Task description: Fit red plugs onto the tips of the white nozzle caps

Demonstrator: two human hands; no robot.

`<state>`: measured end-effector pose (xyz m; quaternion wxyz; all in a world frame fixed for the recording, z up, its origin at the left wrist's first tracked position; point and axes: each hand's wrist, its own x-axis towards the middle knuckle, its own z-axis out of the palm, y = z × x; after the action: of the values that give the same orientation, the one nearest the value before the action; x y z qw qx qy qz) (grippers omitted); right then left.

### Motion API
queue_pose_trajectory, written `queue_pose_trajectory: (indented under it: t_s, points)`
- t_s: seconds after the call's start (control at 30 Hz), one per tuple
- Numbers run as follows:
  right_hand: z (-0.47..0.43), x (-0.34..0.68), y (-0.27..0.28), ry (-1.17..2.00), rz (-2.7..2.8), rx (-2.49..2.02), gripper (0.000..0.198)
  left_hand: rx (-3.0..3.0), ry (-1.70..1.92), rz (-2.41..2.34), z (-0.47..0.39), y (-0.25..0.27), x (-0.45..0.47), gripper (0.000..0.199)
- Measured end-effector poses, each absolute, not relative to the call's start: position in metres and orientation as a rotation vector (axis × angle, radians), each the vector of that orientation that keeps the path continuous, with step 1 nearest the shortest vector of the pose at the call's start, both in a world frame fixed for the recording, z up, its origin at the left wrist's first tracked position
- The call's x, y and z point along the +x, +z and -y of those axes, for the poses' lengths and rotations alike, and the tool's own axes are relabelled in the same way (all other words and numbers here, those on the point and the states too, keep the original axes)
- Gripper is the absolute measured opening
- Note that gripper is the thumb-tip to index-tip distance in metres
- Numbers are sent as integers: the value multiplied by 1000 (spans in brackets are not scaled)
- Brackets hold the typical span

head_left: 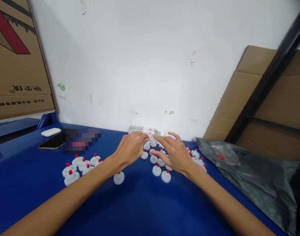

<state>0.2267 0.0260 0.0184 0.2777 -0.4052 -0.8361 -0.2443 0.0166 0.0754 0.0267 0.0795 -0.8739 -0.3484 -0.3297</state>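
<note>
Handle the red-tipped white caps (166, 177) at frame centre singly, clear of their neighbours; the left hand (130, 147) is curled, its grip impossible to tell, the right hand (176, 152) open. Count: one lone cap (118, 178) lower centre, at least seven caps at left, one bottle (135, 129); central caps partly hidden.

At ten o'clock the printed carton (19, 70) runs off-frame; near five, the right hand (176, 152) partly hides red-tipped pieces (161, 162).
</note>
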Motion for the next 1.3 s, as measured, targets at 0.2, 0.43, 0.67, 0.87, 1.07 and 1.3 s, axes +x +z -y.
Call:
queue_pose_trajectory:
  t_s: [0.2, 0.43, 0.67, 0.87, 1.07, 1.3]
  points:
    - [-30, 230, 15, -651, 2160, -1232, 41, -2337, -701, 1407, -89, 38, -1, 25]
    - [-34, 234, 13, -633, 2161, -1260, 32, -2345, -390, 1456, -93, 29, -5, 26]
    - [-32, 231, 16, -619, 2167, -1299, 30, -2450, -270, 1415, -95, 16, -6, 24]
    - [-34, 232, 12, -565, 2171, -1342, 30, -2536, -442, 1364, -91, 25, -3, 19]
    - [-38, 238, 9, -455, 2083, -1474, 37, -2848, -252, 1504, -85, 31, -8, 11]
    - [-52, 246, 5, -237, 2232, -1525, 47, -2870, -174, 1515, -92, 14, -13, 8]
